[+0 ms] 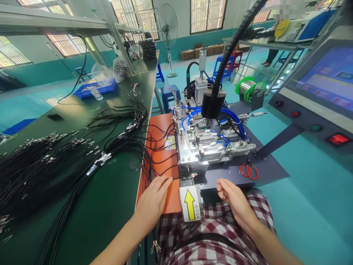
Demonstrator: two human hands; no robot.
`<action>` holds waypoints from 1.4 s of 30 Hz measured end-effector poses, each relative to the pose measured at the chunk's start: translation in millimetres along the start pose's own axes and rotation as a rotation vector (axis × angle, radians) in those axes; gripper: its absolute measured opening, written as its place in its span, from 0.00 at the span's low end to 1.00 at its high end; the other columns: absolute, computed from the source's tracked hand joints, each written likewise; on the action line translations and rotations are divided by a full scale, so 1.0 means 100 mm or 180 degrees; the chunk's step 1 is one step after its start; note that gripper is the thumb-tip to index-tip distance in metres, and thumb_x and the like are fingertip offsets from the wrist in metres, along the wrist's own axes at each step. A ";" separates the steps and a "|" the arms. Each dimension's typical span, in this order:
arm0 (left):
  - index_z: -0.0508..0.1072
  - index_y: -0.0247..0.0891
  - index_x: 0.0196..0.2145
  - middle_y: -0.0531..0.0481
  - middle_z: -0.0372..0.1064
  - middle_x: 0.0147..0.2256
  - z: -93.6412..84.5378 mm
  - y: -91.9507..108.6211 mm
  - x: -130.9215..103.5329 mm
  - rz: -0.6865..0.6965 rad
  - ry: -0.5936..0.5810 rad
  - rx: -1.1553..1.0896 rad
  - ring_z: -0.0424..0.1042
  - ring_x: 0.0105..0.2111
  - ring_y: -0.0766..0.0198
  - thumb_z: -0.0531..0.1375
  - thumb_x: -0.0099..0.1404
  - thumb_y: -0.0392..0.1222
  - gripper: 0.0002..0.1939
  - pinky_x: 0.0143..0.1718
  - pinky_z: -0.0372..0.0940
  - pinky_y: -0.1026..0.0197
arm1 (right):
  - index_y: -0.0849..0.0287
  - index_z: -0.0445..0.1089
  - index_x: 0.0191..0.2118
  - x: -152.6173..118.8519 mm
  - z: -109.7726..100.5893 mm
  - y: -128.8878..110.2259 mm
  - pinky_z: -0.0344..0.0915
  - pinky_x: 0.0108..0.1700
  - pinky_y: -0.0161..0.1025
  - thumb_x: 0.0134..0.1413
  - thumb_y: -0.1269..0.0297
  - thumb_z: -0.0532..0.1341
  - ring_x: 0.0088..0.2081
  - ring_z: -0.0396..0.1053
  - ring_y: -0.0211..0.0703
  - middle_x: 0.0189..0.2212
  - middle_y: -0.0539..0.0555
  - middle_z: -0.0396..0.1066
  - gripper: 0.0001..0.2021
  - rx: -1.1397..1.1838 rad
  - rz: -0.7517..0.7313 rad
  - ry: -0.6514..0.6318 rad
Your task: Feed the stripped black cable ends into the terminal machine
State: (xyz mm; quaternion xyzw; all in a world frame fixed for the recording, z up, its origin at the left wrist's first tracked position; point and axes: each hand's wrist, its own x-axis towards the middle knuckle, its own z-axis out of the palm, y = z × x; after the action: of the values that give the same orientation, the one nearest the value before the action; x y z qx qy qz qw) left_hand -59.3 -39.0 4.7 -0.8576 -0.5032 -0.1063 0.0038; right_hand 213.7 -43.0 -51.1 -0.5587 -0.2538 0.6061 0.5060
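My left hand [156, 197] is closed at the front of the orange sheet [171, 198], its fingertips by a black cable near the machine's left edge. What it pinches is too small to name. My right hand [230, 193] is raised in front of the machine's dark base plate [215, 176], fingers curled together; anything between them is hidden. A white label with a yellow arrow [190, 204] lies between the hands. Behind it stands the metal machine [215, 143] with blue air tubes. Black cables [149, 158] run over the orange sheet towards the machine.
Bundled black cables [41, 173] cover much of the green table [110, 213] on the left. Red-handled scissors [249, 171] lie on the base plate. A screen panel [325, 88] juts in from the right. Behind are a green wire spool [249, 88], stools and a fan [167, 27].
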 end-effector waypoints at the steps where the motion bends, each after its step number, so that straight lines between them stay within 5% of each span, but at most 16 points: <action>1: 0.66 0.37 0.55 0.42 0.67 0.52 0.00 0.00 0.02 -0.0016 -0.0027 -0.0003 0.67 0.52 0.56 0.47 0.66 0.31 0.21 0.49 0.69 0.52 | 0.59 0.70 0.31 -0.02 0.00 0.00 0.53 0.25 0.37 0.42 0.45 0.67 0.21 0.57 0.37 0.23 0.48 0.64 0.20 -0.0001 -0.0008 0.0000; 10: 0.64 0.33 0.57 0.38 0.61 0.57 0.09 -0.17 0.42 -0.0166 -0.0133 -0.0160 0.61 0.57 0.53 0.45 0.68 0.34 0.21 0.56 0.61 0.47 | 0.59 0.67 0.31 -0.17 0.04 -0.07 0.55 0.29 0.35 0.45 0.48 0.66 0.24 0.56 0.35 0.24 0.47 0.63 0.18 -0.0143 0.0007 -0.0138; 14: 0.63 0.33 0.56 0.39 0.62 0.57 -0.10 -0.21 0.41 -0.0036 -0.0277 -0.0295 0.61 0.57 0.56 0.44 0.69 0.33 0.21 0.57 0.61 0.52 | 0.59 0.66 0.30 -0.27 -0.01 -0.14 0.55 0.29 0.35 0.49 0.47 0.63 0.24 0.56 0.36 0.24 0.47 0.62 0.18 -0.0468 -0.0134 -0.0134; 17: 0.66 0.40 0.53 0.48 0.66 0.53 -0.39 -0.29 0.31 0.0430 -0.0624 -0.0436 0.65 0.53 0.65 0.45 0.68 0.30 0.19 0.55 0.62 0.61 | 0.57 0.65 0.31 -0.41 -0.03 -0.22 0.56 0.30 0.35 0.53 0.47 0.59 0.24 0.57 0.38 0.23 0.47 0.61 0.17 -0.1013 -0.0269 -0.0291; 20: 0.69 0.38 0.46 0.44 0.67 0.50 -0.59 -0.41 0.23 0.1082 -0.0972 -0.0099 0.64 0.52 0.58 0.48 0.65 0.28 0.16 0.56 0.59 0.54 | 0.56 0.65 0.33 -0.59 0.04 -0.29 0.58 0.29 0.35 0.56 0.48 0.57 0.25 0.58 0.39 0.23 0.47 0.60 0.15 -0.1412 -0.0199 -0.0761; 25: 0.71 0.37 0.34 0.45 0.70 0.36 -0.64 -0.56 0.28 0.1558 -0.1192 0.0233 0.69 0.42 0.57 0.50 0.66 0.30 0.11 0.48 0.64 0.54 | 0.56 0.64 0.31 -0.71 0.36 -0.36 0.59 0.30 0.34 0.62 0.57 0.53 0.28 0.59 0.38 0.26 0.47 0.62 0.11 -0.1844 -0.0436 -0.1647; 29: 0.72 0.37 0.43 0.44 0.72 0.43 -0.67 -0.62 0.35 0.1838 -0.0878 0.0047 0.69 0.47 0.58 0.47 0.69 0.32 0.14 0.50 0.65 0.55 | 0.55 0.66 0.34 -0.67 0.58 -0.41 0.60 0.32 0.36 0.63 0.59 0.52 0.28 0.61 0.39 0.25 0.47 0.63 0.09 -0.2182 -0.0834 -0.1773; 35: 0.71 0.35 0.48 0.41 0.71 0.47 -0.73 -0.68 0.33 0.1622 -0.0241 -0.0143 0.69 0.48 0.57 0.49 0.69 0.34 0.14 0.49 0.66 0.55 | 0.55 0.66 0.46 -0.68 0.73 -0.42 0.63 0.30 0.37 0.66 0.53 0.46 0.23 0.65 0.36 0.33 0.51 0.71 0.17 -0.1807 -0.0388 -0.2243; 42: 0.70 0.39 0.44 0.47 0.71 0.38 -0.82 -0.39 0.19 0.0986 -0.1325 -0.0651 0.70 0.38 0.60 0.52 0.62 0.30 0.15 0.44 0.63 0.57 | 0.55 0.68 0.43 -0.69 0.66 -0.44 0.58 0.25 0.33 0.65 0.59 0.50 0.23 0.61 0.35 0.32 0.50 0.72 0.11 -0.1930 -0.0324 -0.1932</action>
State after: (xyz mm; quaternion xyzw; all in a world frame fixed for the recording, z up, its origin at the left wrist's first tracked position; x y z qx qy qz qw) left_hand -99.0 -12.4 84.8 -0.9236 -0.3426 0.0238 -0.1701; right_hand 157.0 -71.8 32.2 -0.4653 -0.5849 0.6152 0.2507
